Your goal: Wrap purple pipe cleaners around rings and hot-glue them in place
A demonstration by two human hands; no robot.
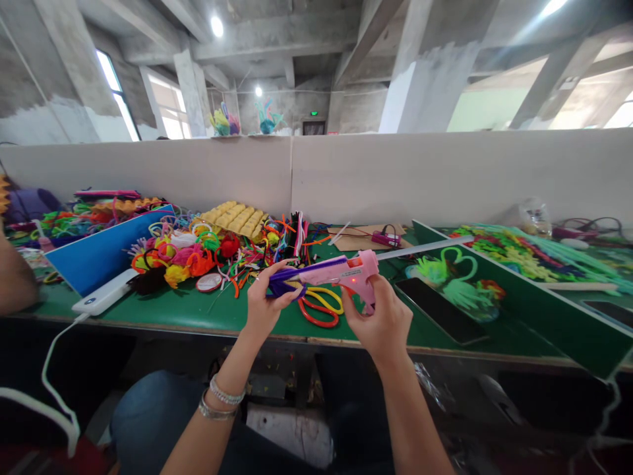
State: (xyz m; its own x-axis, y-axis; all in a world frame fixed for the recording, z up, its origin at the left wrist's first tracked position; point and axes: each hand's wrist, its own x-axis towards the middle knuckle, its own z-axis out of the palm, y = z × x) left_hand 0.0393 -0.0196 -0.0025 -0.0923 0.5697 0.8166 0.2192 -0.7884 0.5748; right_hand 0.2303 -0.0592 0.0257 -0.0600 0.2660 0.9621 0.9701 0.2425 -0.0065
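My right hand (382,322) is wrapped round the handle of a pink hot glue gun (346,270), whose nozzle points left and whose glue stick (425,248) sticks out to the right. My left hand (264,300) pinches a purple pipe-cleaner piece (283,282) right at the gun's tip. Both hands hover just above the green table's (198,313) front edge. Under them lie scissors with red and yellow loop handles (319,307).
A heap of coloured pipe cleaners and pompoms (198,251) lies left of centre, with a blue board (99,254) and a white power bank (103,293). A dark phone (438,309) and a green pipe-cleaner figure (457,280) lie right. A white partition (395,175) backs the table. Another person's arm (12,277) shows far left.
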